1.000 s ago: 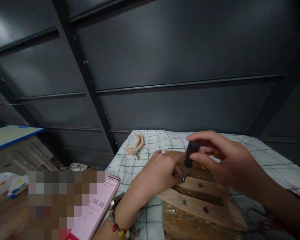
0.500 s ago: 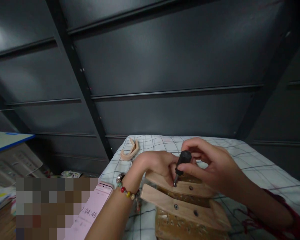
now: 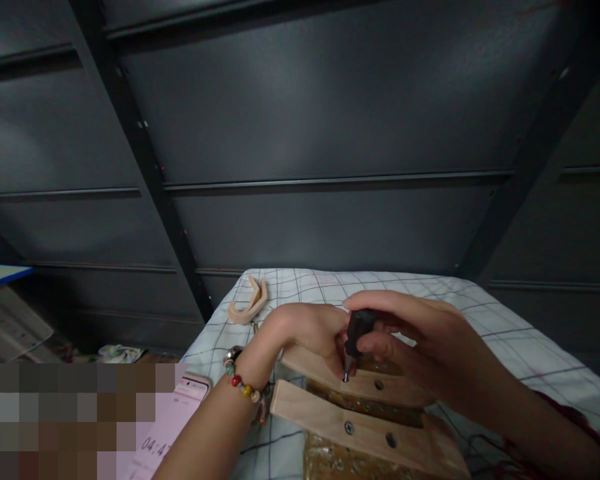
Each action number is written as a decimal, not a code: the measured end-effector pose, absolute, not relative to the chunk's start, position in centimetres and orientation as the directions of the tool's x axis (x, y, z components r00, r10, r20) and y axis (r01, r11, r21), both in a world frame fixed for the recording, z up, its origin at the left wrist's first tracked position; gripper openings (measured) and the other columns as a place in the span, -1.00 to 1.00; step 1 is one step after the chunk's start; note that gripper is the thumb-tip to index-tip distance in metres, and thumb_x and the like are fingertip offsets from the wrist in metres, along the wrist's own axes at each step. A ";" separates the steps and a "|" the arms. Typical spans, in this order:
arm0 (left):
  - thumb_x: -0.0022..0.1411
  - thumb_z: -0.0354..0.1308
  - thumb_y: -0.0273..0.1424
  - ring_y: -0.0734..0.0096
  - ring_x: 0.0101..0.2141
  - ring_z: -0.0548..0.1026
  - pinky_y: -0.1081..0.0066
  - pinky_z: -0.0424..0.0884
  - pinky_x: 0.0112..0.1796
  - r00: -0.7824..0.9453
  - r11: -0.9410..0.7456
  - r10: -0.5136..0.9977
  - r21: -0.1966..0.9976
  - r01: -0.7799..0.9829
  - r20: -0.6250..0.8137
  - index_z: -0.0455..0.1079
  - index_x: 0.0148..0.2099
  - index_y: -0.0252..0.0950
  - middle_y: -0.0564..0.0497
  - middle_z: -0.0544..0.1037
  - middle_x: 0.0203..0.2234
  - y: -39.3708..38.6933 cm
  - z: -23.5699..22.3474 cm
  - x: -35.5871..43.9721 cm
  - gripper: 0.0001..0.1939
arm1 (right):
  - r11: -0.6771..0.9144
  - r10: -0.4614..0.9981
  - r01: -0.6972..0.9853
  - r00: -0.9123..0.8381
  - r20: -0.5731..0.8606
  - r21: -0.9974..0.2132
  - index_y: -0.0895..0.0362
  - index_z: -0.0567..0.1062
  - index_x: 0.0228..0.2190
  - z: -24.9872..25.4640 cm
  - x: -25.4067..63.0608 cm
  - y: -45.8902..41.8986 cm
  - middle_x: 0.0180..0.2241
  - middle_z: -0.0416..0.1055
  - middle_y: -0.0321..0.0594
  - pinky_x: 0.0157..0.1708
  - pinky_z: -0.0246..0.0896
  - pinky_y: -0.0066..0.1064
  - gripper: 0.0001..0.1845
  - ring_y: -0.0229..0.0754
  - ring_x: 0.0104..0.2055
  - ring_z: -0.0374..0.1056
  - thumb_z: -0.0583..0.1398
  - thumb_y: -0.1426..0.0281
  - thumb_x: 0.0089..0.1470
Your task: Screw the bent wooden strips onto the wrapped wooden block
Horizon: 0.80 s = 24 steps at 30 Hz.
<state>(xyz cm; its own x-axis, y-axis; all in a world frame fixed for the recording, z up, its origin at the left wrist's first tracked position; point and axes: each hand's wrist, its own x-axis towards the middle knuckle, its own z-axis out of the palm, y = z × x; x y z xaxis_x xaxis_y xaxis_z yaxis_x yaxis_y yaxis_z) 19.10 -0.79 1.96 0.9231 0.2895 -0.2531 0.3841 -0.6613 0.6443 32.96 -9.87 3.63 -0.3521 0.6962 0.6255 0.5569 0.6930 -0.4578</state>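
Observation:
A wooden block assembly [image 3: 360, 427] with two pale slats and screw holes lies on a checked cloth [image 3: 505, 333]. My right hand [image 3: 430, 350] is closed around a short black screwdriver [image 3: 356, 332], whose tip stands on the far slat. My left hand [image 3: 307, 333], with a bead bracelet at the wrist, is curled at the far slat's left end, fingertips pinched close to the screwdriver tip; what they hold is hidden.
A small pale wooden U-shaped piece [image 3: 247, 303] lies at the cloth's far left corner. A pink phone [image 3: 167, 433] showing a timer lies at the lower left. Dark metal panels and struts fill the background. Papers and a board lie on the floor at left.
The view has shifted, so everything sits lower and further left in frame. My left wrist has turned, showing the bracelet. The screwdriver stays upright on the far slat.

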 end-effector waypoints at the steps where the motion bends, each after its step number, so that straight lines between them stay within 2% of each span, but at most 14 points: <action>1: -0.14 0.22 -0.57 0.47 -0.42 0.38 0.54 0.27 -0.40 0.932 -0.657 0.267 0.662 0.362 -0.245 0.34 -0.41 -0.38 0.07 0.42 -0.50 -0.8 2.0 19.2 -0.84 | 0.685 0.702 0.566 -0.346 0.623 -0.458 0.01 0.36 -0.29 3.7 33.1 -9.8 -0.62 0.38 -0.46 -0.57 0.16 -0.54 -0.73 -0.35 -0.62 0.30 0.08 0.55 -0.06; 4: -0.16 0.22 -0.61 0.48 -0.42 0.38 0.54 0.29 -0.39 0.956 -0.648 0.210 0.703 0.293 -0.205 0.30 -0.47 -0.38 0.09 0.40 -0.52 -0.7 1.8 19.3 -0.84 | 0.647 0.734 0.586 -0.305 0.607 -0.488 0.04 0.32 -0.22 3.4 33.4 -9.6 -0.64 0.38 -0.44 -0.54 0.18 -0.52 -0.73 -0.33 -0.59 0.33 0.07 0.51 -0.02; 8: -0.15 0.22 -0.61 0.44 -0.41 0.40 0.50 0.31 -0.37 0.952 -0.632 0.222 0.712 0.306 -0.212 0.34 -0.43 -0.41 0.04 0.43 -0.50 -0.4 1.3 19.2 -0.84 | 0.662 0.723 0.554 -0.291 0.627 -0.505 0.04 0.28 -0.21 2.9 33.4 -9.3 -0.59 0.36 -0.41 -0.52 0.20 -0.48 -0.74 -0.29 -0.55 0.33 0.11 0.45 -0.02; 13: -0.12 0.22 -0.57 0.39 -0.39 0.43 0.49 0.33 -0.36 0.940 -0.645 0.225 0.684 0.340 -0.256 0.39 -0.40 -0.41 0.01 0.46 -0.48 -0.4 1.5 19.2 -0.86 | 0.709 0.640 0.581 -0.291 0.712 -0.400 0.04 0.34 -0.35 2.8 33.0 -9.5 -0.59 0.25 -0.44 -0.55 0.15 -0.52 -0.79 -0.35 -0.61 0.20 0.18 0.51 -0.09; 18: -0.15 0.22 -0.63 0.44 -0.39 0.43 0.49 0.33 -0.32 0.944 -0.585 0.240 0.742 0.328 -0.227 0.37 -0.41 -0.42 0.01 0.48 -0.49 -0.8 1.8 19.3 -0.84 | 0.706 0.653 0.616 -0.377 0.656 -0.349 0.08 0.31 -0.19 3.5 33.4 -9.9 -0.52 0.33 -0.35 -0.52 0.15 -0.50 -0.73 -0.31 -0.53 0.27 0.00 0.53 0.04; 21: -0.13 0.21 -0.61 0.42 -0.38 0.43 0.46 0.33 -0.30 0.950 -0.592 0.217 0.744 0.311 -0.225 0.38 -0.40 -0.41 0.01 0.48 -0.48 -0.7 1.7 19.2 -0.85 | 0.696 0.682 0.602 -0.384 0.623 -0.391 0.08 0.32 -0.24 3.8 33.6 -10.0 -0.61 0.30 -0.40 -0.53 0.16 -0.50 -0.76 -0.32 -0.59 0.26 0.01 0.52 0.02; 24: -0.12 0.20 -0.59 0.40 -0.37 0.43 0.44 0.32 -0.29 0.952 -0.574 0.197 0.759 0.307 -0.237 0.40 -0.40 -0.42 0.01 0.48 -0.48 -0.5 1.5 19.2 -0.87 | 0.678 0.700 0.569 -0.306 0.645 -0.466 0.07 0.32 -0.32 3.6 33.5 -9.9 -0.59 0.29 -0.40 -0.54 0.19 -0.49 -0.83 -0.32 -0.59 0.26 0.09 0.49 -0.05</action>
<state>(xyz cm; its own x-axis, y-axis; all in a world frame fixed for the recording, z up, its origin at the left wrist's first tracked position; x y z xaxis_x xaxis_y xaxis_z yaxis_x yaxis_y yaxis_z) 19.16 -0.50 1.46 0.9515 0.1965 -0.2366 0.3073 -0.5740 0.7590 33.50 -9.89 3.57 -0.3064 0.7003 0.6447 0.5690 0.6777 -0.4657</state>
